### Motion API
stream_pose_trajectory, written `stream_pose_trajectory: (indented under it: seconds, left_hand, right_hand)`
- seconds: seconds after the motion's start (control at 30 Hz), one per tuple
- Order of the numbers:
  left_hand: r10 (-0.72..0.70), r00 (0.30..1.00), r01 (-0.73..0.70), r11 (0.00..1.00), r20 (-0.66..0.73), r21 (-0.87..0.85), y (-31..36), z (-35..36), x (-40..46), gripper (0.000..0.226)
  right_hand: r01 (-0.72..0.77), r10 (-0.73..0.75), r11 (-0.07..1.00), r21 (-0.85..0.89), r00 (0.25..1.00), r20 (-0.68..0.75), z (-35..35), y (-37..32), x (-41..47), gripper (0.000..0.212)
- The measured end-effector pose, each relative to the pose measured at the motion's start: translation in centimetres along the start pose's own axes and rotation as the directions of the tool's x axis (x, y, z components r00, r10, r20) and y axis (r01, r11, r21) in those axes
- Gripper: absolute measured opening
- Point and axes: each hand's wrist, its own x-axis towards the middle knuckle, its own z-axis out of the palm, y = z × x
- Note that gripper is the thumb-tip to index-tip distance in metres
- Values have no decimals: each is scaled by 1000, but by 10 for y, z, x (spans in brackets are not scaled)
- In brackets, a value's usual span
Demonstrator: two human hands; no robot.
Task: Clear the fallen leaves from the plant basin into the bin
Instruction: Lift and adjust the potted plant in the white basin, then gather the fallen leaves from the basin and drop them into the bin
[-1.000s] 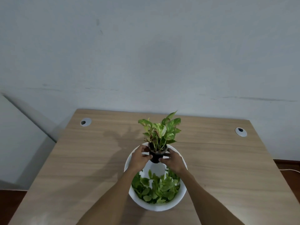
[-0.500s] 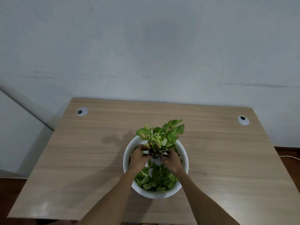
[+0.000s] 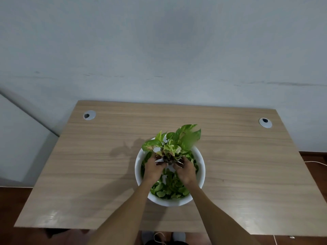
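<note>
A round white basin (image 3: pixel 200 167) stands on the wooden table (image 3: pixel 88 165) in front of me. Loose green leaves (image 3: pixel 169 189) cover its floor. A small potted plant (image 3: pixel 174 142) with green and yellow leaves sits inside the far half of the basin. Its dark pot (image 3: pixel 169 159) is mostly hidden between my hands. My left hand (image 3: pixel 153 169) grips the pot from the left and my right hand (image 3: pixel 184 171) grips it from the right. No bin is in view.
Two round cable grommets sit in the table's far corners, one on the left (image 3: pixel 89 115) and one on the right (image 3: pixel 265 122). A grey wall rises just behind the table. A white cable (image 3: pixel 315 162) lies on the floor at the right.
Both hands have lowered the potted plant from above the basin's far rim down into the basin. The camera has tilted down.
</note>
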Motion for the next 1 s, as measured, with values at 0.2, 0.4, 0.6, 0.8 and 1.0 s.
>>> stream_pose_trajectory:
  seconds: [0.2, 0.4, 0.6, 0.8, 1.0]
  left_hand:
    - [10, 1000, -10, 1000, -3, 13, -5, 1, -2, 37]
    - [48, 999, -47, 989, 0, 138, -13, -3, -1, 32]
    - [318, 946, -219, 775, -66, 593, -11, -35, -9, 36]
    - [318, 917, -381, 520, 241, 764, -7, -42, 4, 63]
    - [196, 923, -381, 334, 332, 862, -22, -39, 19, 71]
  right_hand:
    - [-2, 2, 1000, 20, 1000, -13, 1, -2, -3, 34]
    - [34, -35, 998, -47, 999, -20, -3, -7, -6, 32]
    - [45, -64, 994, -102, 978, -196, -27, 2, -17, 33]
    - [226, -265, 856, -464, 964, -20, -39, 1, -1, 37]
    - [341, -191, 596, -727, 939, 285, -33, 10, 20, 59]
